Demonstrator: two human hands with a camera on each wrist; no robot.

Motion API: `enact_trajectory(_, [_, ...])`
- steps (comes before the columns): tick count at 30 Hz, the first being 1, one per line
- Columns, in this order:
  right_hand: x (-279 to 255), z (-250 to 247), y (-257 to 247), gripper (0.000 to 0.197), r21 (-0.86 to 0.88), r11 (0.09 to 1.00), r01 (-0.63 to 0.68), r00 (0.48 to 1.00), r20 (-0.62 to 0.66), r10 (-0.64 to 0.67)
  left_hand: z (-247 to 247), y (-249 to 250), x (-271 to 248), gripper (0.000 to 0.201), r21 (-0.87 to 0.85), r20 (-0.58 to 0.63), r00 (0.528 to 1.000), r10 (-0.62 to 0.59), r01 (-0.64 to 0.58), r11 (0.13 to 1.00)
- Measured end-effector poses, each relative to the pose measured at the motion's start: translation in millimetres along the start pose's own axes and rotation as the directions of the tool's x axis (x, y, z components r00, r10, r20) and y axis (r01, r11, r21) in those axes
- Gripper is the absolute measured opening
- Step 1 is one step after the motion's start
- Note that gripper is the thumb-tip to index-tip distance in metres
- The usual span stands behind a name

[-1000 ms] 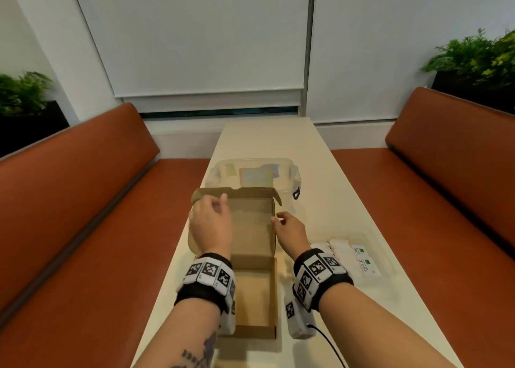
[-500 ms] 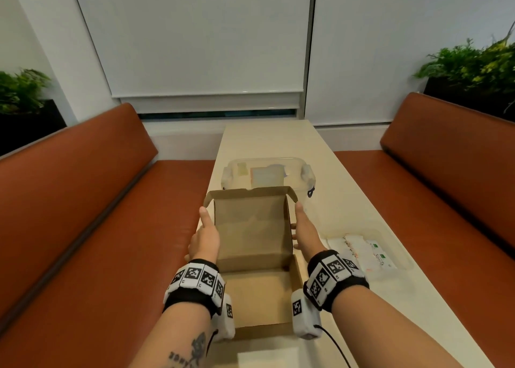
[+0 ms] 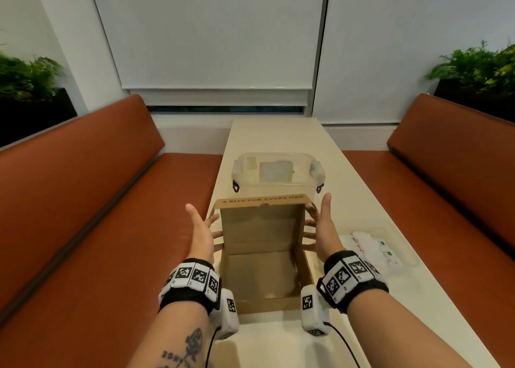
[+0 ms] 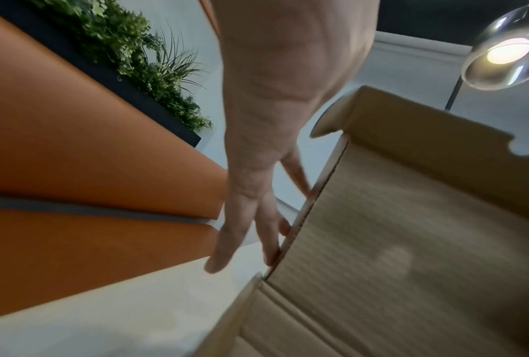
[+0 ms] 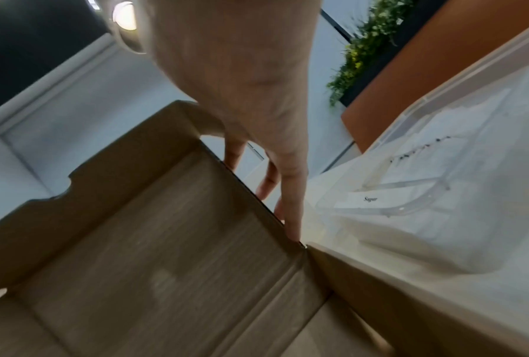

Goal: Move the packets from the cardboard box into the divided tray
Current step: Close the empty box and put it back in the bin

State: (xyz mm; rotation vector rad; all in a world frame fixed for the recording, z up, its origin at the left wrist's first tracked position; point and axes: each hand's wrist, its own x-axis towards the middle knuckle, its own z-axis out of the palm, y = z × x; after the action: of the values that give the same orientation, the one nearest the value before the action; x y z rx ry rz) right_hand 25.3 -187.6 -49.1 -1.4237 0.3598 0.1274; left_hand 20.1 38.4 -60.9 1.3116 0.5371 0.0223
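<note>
The cardboard box stands open near the table's front edge, its lid upright; no packets show on its floor. My left hand lies with straight fingers along the lid's left edge, thumb raised. My right hand mirrors it, straight fingers touching the lid's right edge. Neither hand holds anything. The clear divided tray lies right of the box with white packets in it; one reads "Sugar".
A clear lidded plastic container sits just behind the box lid. The narrow cream table runs away from me between two orange benches. Planters stand behind both benches.
My hands moved off the face of the lid to its two side edges and the fingers straightened. The lid stands more upright than a second ago.
</note>
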Motion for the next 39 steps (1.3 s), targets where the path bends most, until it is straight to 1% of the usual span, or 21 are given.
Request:
enact_trajectory(2, [-0.9, 0.1, 2.5, 0.081, -0.009, 1.000, 0.018, 1.000, 0.004, -0.018, 0.5, -1.5, -2.3, 0.091, 0.014, 0.058, 0.998, -0.001, 0.000, 1.000])
enact_trajectory(4, [-2.3, 1.9, 6.4, 0.070, 0.015, 0.999, 0.035, 0.999, -0.005, -0.035, 1.5, -3.2, -6.5, 0.088, 0.079, 0.121, 0.993, 0.001, -0.011, 0.997])
enact_trajectory(5, [-2.7, 2.1, 9.6, 0.061, 0.053, 0.998, 0.042, 0.999, -0.020, -0.041, 1.7, -4.8, -8.8, 0.079, 0.099, 0.151, 0.989, -0.001, -0.014, 0.995])
enact_trajectory(7, [-2.9, 1.1, 17.6, 0.046, 0.147, 0.988, 0.054, 0.996, -0.077, -0.043, 0.2, -8.5, -11.6, 0.051, 0.066, 0.168, 0.986, -0.015, 0.004, 0.998])
enact_trajectory(9, [-2.9, -0.9, 27.3, 0.046, 0.187, 0.980, 0.071, 0.989, -0.137, -0.046, -3.3, -14.8, -9.6, 0.032, 0.011, 0.154, 0.988, 0.000, -0.002, 1.000])
enact_trajectory(10, [-2.1, -2.2, 33.1, 0.046, 0.177, 0.981, 0.082, 0.984, -0.169, -0.052, -5.0, -18.5, -8.1, 0.028, 0.011, 0.138, 0.990, 0.024, -0.026, 1.000])
enact_trajectory(12, [-2.8, -2.6, 44.5, 0.034, 0.119, 0.988, 0.099, 0.968, -0.240, -0.068, -6.5, -26.3, -5.3, 0.020, 0.060, 0.093, 0.994, 0.064, -0.070, 0.996])
enact_trajectory(14, [-5.6, 1.0, 55.4, 0.022, 0.028, 0.993, 0.111, 0.953, -0.287, -0.099, -5.3, -35.8, -3.2, 0.015, 0.102, 0.046, 0.995, 0.087, -0.091, 0.991])
enact_trajectory(16, [-8.6, 6.5, 62.4, 0.015, -0.083, 0.988, 0.134, 0.937, -0.313, -0.153, -3.2, -45.0, -0.6, 0.010, 0.105, 0.020, 0.995, 0.102, -0.104, 0.989])
enact_trajectory(19, [-11.5, 13.1, 65.5, 0.021, -0.250, 0.957, 0.146, 0.924, -0.311, -0.223, -2.2, -55.8, 1.9, 0.013, 0.158, -0.020, 0.987, 0.161, -0.156, 0.975])
enact_trajectory(22, [-11.0, 16.9, 72.0, 0.025, -0.386, 0.913, 0.135, 0.932, -0.264, -0.249, -4.0, -62.9, 3.2, 0.019, 0.252, -0.037, 0.973, 0.227, -0.211, 0.944])
enact_trajectory(26, [-10.8, 19.3, 83.5, 0.044, -0.437, 0.897, 0.069, 0.962, -0.207, -0.175, -4.4, -70.9, 6.1, 0.044, 0.357, -0.037, 0.982, 0.184, -0.159, 0.920])
enact_trajectory(29, [-10.2, 16.0, 90.0, 0.051, -0.476, 0.878, 0.047, 0.968, -0.194, -0.157, -2.8, -76.1, 10.2, 0.053, 0.488, -0.031, 0.987, 0.156, -0.121, 0.865])
enact_trajectory(32, [-5.0, 12.1, 95.1, 0.052, -0.489, 0.872, 0.023, 0.971, -0.195, -0.135, -0.6, -80.0, 13.1, 0.054, 0.532, -0.008, 0.992, 0.126, -0.103, 0.841])
enact_trajectory(34, [0.2, 9.6, 97.8, 0.052, -0.511, 0.859, -0.015, 0.975, -0.199, -0.101, 0.5, -81.8, 15.0, 0.053, 0.591, -0.022, 0.992, 0.123, -0.086, 0.802])
enact_trajectory(37, [6.4, 5.9, 101.1, 0.042, -0.558, 0.828, -0.055, 0.982, -0.180, -0.056, 1.8, -85.1, 17.0, 0.052, 0.644, -0.039, 0.993, 0.112, -0.061, 0.763])
enact_trajectory(39, [8.8, 4.4, 101.3, 0.039, -0.591, 0.804, -0.066, 0.984, -0.173, -0.046, 2.8, -86.0, 17.7, 0.051, 0.681, -0.060, 0.993, 0.105, -0.037, 0.732])
